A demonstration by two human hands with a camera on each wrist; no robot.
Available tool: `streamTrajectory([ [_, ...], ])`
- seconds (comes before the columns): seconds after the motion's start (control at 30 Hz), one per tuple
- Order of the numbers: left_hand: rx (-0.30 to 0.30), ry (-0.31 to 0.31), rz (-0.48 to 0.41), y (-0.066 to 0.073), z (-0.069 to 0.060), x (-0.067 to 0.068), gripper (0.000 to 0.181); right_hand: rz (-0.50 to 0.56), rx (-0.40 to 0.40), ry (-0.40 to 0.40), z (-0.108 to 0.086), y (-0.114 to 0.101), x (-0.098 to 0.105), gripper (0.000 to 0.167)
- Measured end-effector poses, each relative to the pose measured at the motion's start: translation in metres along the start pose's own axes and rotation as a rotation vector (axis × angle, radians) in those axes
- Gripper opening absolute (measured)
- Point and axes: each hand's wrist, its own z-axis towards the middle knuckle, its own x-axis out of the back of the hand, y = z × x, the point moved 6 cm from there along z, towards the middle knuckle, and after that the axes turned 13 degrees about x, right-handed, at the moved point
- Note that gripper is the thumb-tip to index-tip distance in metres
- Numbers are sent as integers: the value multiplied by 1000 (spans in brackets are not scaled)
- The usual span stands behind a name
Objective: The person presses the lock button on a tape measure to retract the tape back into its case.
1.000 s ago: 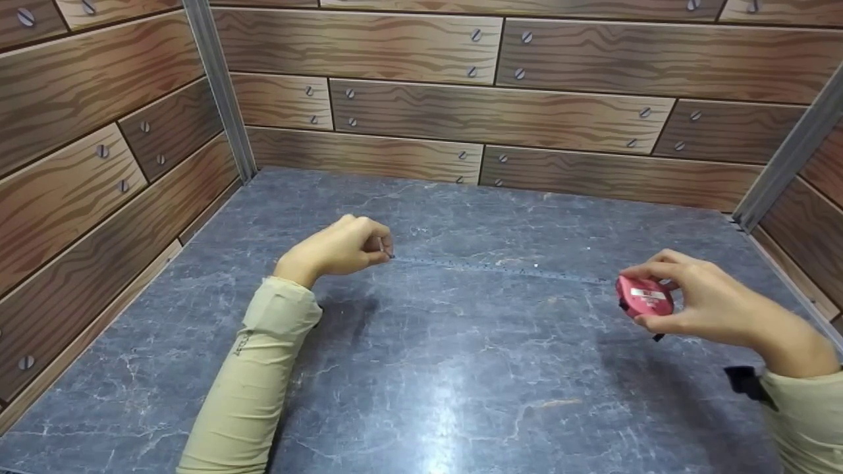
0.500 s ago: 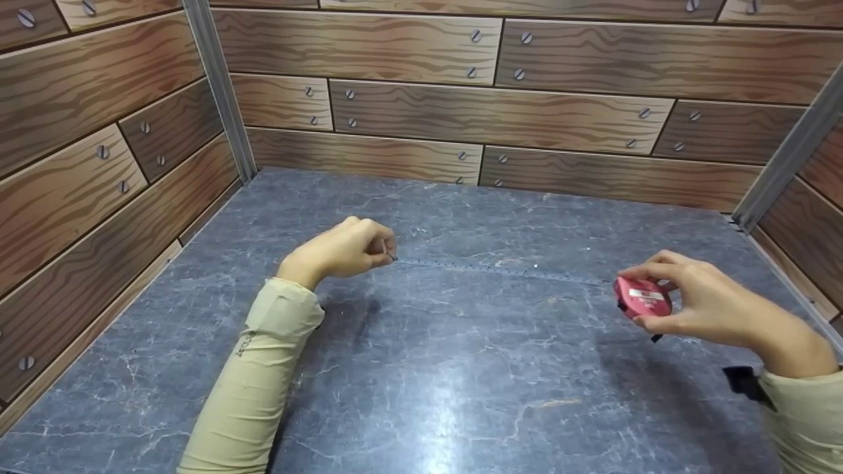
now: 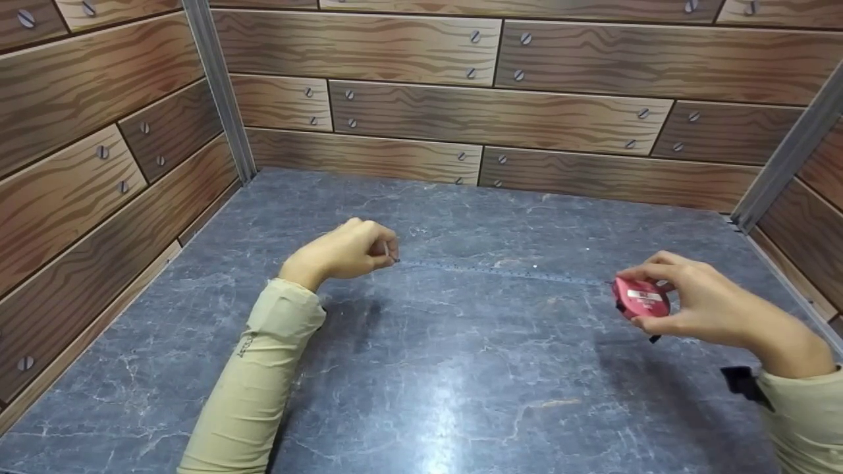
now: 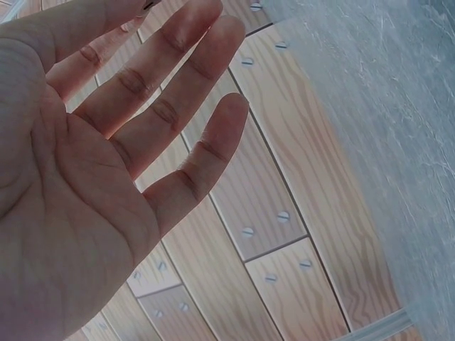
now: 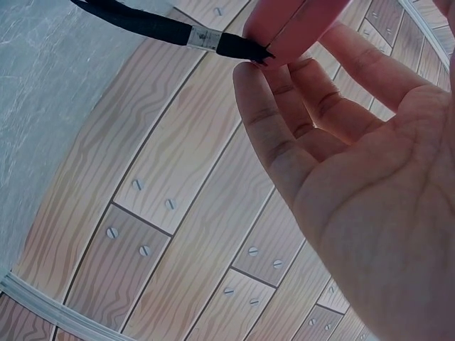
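Observation:
A red tape measure (image 3: 642, 301) is held by my right hand (image 3: 721, 306), thumb on the near side and fingers on the far side. From its case a thin, bluish tape blade (image 3: 507, 270) runs straight across to my left hand (image 3: 342, 251), which pinches the free end between thumb and index finger. Both hands are above the table. In the right wrist view, the red case (image 5: 288, 32) is at the fingertips, and a black strap (image 5: 135, 23) hangs from it. The left wrist view shows the palm (image 4: 78, 185) and loosely bent fingers; the blade is hard to make out there.
The dark blue marbled tabletop (image 3: 395, 368) lies below both hands. Wood-patterned walls (image 3: 421, 105) stand behind and at both sides, with grey metal posts (image 3: 220, 92) at the back corners.
My left hand has shifted slightly right and nearer, and the tape measure slightly left, so the hands are a little closer together. Both grips stay the same.

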Motion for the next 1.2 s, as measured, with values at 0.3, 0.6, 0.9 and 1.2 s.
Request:
streamTrajectory([
  [0.3, -7, 7, -2, 1, 0, -1, 7, 12, -45, -50, 0, 0, -2, 61],
  [0.6, -3, 5, -1, 2, 0, -2, 8, 17, -32, -38, 1, -1, -1, 61],
  [0.9, -10, 4, 16, 5, 0, -2, 8, 24, -37, -32, 0, 0, -1, 60],
  [1.2, -13, 2, 21, 6, 0, -4, 7, -14, -24, -18, 0, -2, 1, 60],
])
